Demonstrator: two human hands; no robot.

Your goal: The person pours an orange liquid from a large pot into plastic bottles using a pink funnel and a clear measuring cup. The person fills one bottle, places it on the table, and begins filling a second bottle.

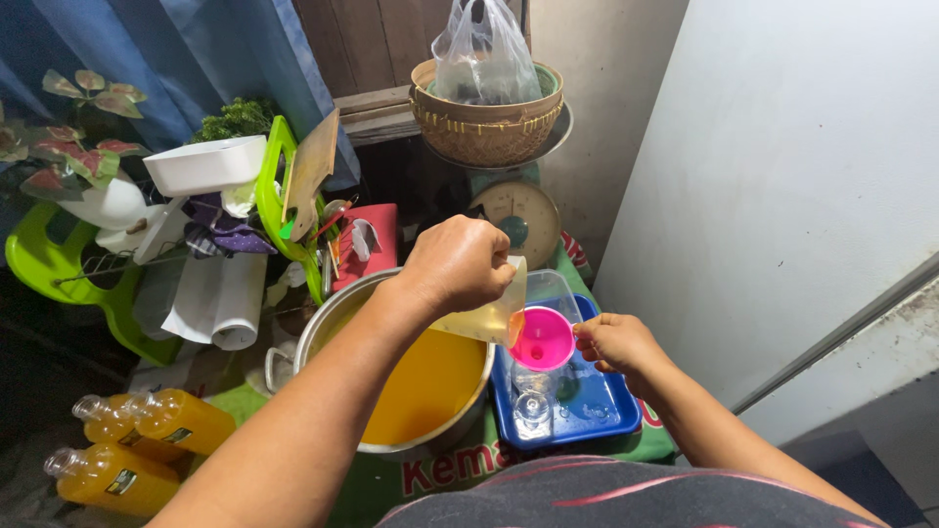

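My left hand [458, 262] grips a clear plastic jug [494, 315] tilted to the right, and orange liquid runs from it into a pink funnel [544, 339]. My right hand [611, 342] pinches the funnel's right rim. The funnel sits in the neck of a clear plastic bottle [534, 396], which stands in a blue tray [597, 406]. A large metal pot [337, 311] full of orange liquid is just left of the tray, under my left forearm.
Three filled bottles of orange liquid [147, 435] lie at lower left. A green dish rack [269, 191] with bowls and a cutting board stands behind the pot. A woven basket [486, 122] with a plastic bag rests on a kitchen scale [518, 215]. A white wall is at right.
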